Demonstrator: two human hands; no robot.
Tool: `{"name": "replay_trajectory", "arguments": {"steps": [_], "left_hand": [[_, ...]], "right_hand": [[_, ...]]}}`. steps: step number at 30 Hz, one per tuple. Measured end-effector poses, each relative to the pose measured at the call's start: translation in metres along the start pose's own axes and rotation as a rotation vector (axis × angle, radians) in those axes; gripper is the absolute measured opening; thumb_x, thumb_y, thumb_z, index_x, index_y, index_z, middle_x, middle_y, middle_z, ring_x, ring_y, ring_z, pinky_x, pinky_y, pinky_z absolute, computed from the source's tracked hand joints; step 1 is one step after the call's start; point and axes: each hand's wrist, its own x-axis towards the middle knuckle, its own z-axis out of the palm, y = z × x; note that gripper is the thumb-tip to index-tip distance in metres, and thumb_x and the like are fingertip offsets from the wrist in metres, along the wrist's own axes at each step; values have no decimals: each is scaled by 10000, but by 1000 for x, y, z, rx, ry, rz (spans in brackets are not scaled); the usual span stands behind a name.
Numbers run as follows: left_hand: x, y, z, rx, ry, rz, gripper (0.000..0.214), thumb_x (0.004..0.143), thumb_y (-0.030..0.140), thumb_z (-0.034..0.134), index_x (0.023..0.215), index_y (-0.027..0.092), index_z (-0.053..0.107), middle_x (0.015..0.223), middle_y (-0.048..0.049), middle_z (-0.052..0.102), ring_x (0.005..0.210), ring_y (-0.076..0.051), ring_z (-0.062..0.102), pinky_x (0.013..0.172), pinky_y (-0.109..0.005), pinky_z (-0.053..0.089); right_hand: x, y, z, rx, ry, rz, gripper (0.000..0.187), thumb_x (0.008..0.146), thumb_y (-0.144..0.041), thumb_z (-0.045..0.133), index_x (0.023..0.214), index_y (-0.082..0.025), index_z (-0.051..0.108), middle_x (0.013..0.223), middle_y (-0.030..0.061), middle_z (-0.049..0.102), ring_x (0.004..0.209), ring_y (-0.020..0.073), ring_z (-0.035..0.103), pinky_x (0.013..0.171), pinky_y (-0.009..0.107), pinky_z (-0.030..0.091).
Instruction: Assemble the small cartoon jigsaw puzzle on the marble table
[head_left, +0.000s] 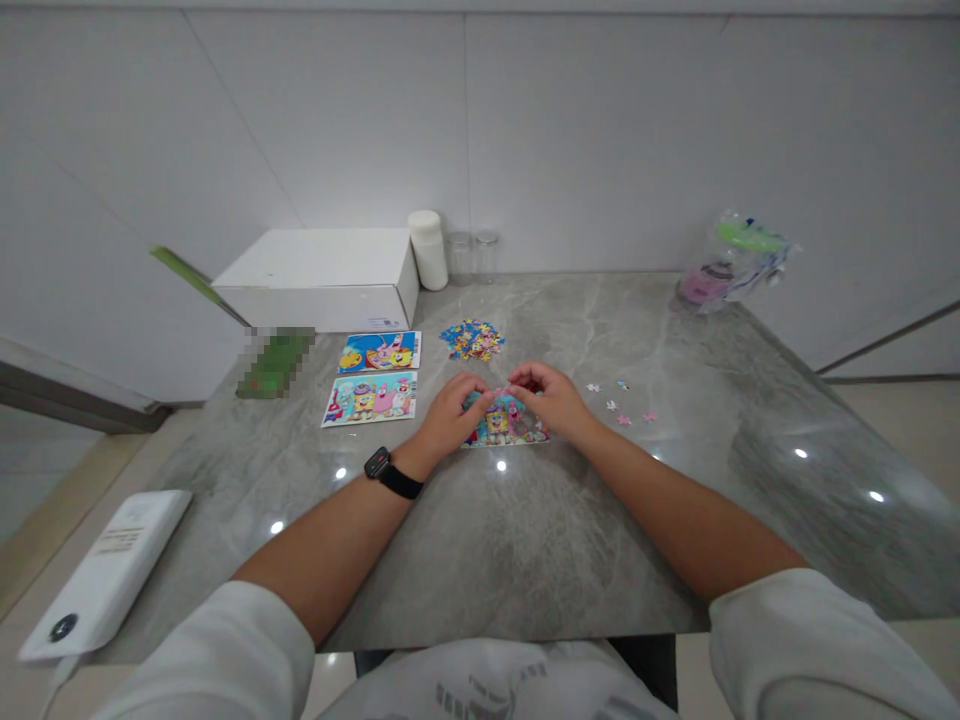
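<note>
A partly assembled cartoon jigsaw puzzle [496,424] lies on the grey marbled table, with a gap toward its right side. My left hand [456,412] is at its upper left, fingers curled and thumb tip against its top edge. Opposite, my right hand [553,402] has thumb and fingers pinched together at the upper edge, around a small pinkish jigsaw piece that is mostly hidden. Several loose jigsaw pieces [623,421] lie to the right of my right hand. Beyond the hands sits a pile of colourful jigsaw pieces [474,340].
Two cartoon picture cards [371,398] lie to the left. A white box [322,275], a white bottle [428,252] and two clear glasses [486,258] stand at the back. A plastic-wrapped item [731,262] is at the far right, a white power bank [112,570] at the near left.
</note>
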Motion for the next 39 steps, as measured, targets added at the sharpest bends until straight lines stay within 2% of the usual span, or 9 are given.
{"name": "replay_trajectory", "arguments": {"steps": [7,11,15,19,24,30,39], "left_hand": [[1,0,3,-30,14,18,184,1006,341,572,890,215,638,970,-61,674,963,-220,638,925,-388,524],[1,0,2,-47,37,-7,167,1001,317,567,893,216,642,977,-58,682,969,-217,645,941,-391,529],[1,0,1,-48,56,-14,171,1009,318,554,899,216,638,980,-60,684,966,-218,645,936,-395,529],[1,1,1,-62,69,8,180,1010,318,557,894,210,642,963,-61,678,957,-219,648,920,-387,525],[1,0,2,-57,38,11,189,1011,316,563,887,210,659,967,-62,683,963,-221,655,927,-389,530],[1,-1,3,-24,-1,19,185,1007,309,571,888,213,675,967,-63,690,967,-223,660,929,-391,538],[0,0,2,-16,-36,49,197,1007,293,585,878,206,707,971,-55,721,964,-210,674,935,-371,531]], "right_hand": [[-2,0,4,30,-60,17,259,800,-446,745,935,-232,693,803,1,728,741,175,653,717,313,497],[-2,4,2,58,-8,19,287,891,-508,647,989,-242,691,864,14,743,815,194,682,784,331,530],[-3,3,-1,-62,28,-13,284,928,-517,613,979,-255,708,877,15,733,823,207,665,790,340,522],[-5,-4,-1,-153,-15,-73,239,922,-467,630,929,-248,725,849,16,726,794,201,644,786,339,510],[-5,-5,1,-158,-52,-97,195,891,-420,669,954,-250,743,884,23,747,810,198,657,799,342,523],[-5,-6,1,-105,-51,-77,179,850,-392,698,937,-240,737,871,24,752,794,191,663,764,333,513],[-2,5,3,31,-38,-26,260,828,-441,725,963,-220,715,843,9,725,780,173,651,737,317,499]]}}
